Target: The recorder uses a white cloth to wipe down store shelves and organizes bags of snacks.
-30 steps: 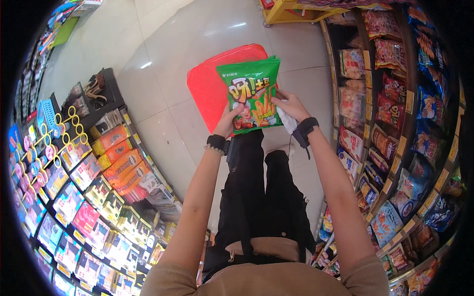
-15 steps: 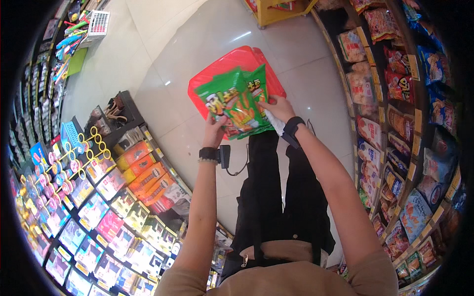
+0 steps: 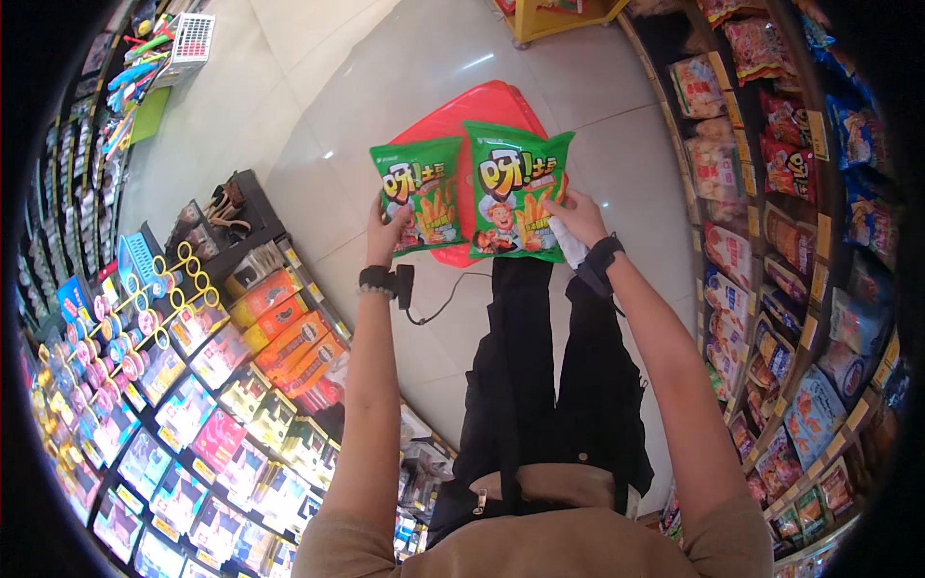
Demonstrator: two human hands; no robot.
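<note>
My left hand grips the left edge of a green snack bag, thumb on its front. In my right hand is a second green snack bag, pinched at its lower right side; a white cloth or tissue shows below that hand's fingers. The two bags look alike, with a cartoon chef and potato sticks on the front. They face up side by side, a narrow gap between them. Behind and below them is a red plastic basket or stool, partly hidden by the bags.
Shelves of packaged snacks line the right side. At the left stand racks of small packets and boxes, plus orange packs. A yellow wheeled stand is at the far edge. Pale floor tiles lie between.
The two bags overlapped before; now they are spread apart and turned flat to view. My left hand has moved left, my right hand slightly right.
</note>
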